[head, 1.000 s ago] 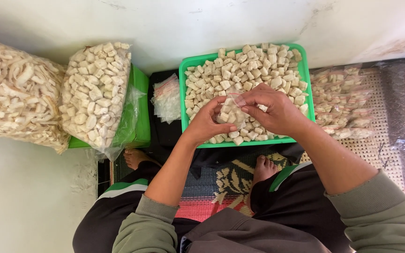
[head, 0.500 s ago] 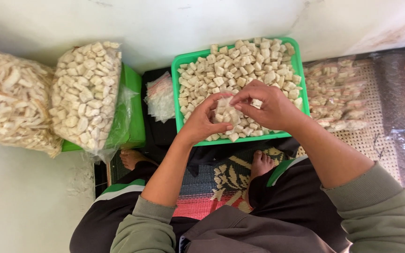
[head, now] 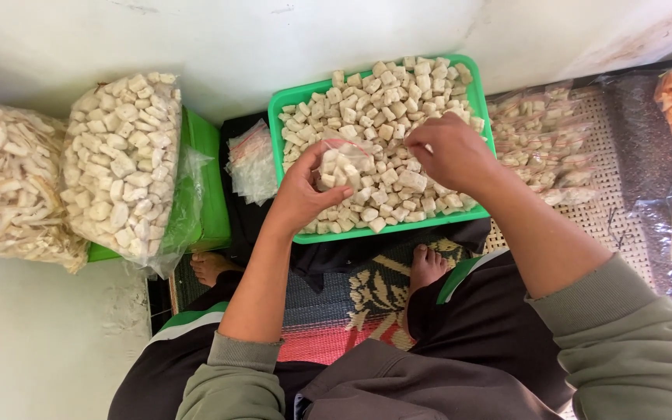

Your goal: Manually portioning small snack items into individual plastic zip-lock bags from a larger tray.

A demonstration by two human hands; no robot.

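Pale floor is carrying a green tray [head: 293,97] of cubes; over it, the left hand [head: 305,190] is cupping a small clear bag [head: 342,165], while the right hand [head: 449,152] is hiding whatever its pressed-together fingers [head: 421,146] are pinching.

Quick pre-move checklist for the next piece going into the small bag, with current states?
1. Small clear bag held in left hand: ok, fingers cupped around it.
2. Bag mouth open toward right hand: cannot tell, plastic too clear.
3. Right hand at the pieces in the green tray: ok, fingertips among the pale cubes.
4. Piece actually pinched in right hand: cannot tell, fingertips hidden.
5. Supply left in tray: ok, plenty heaped.
6. Empty bags in reach: ok, stack beside tray's left edge.
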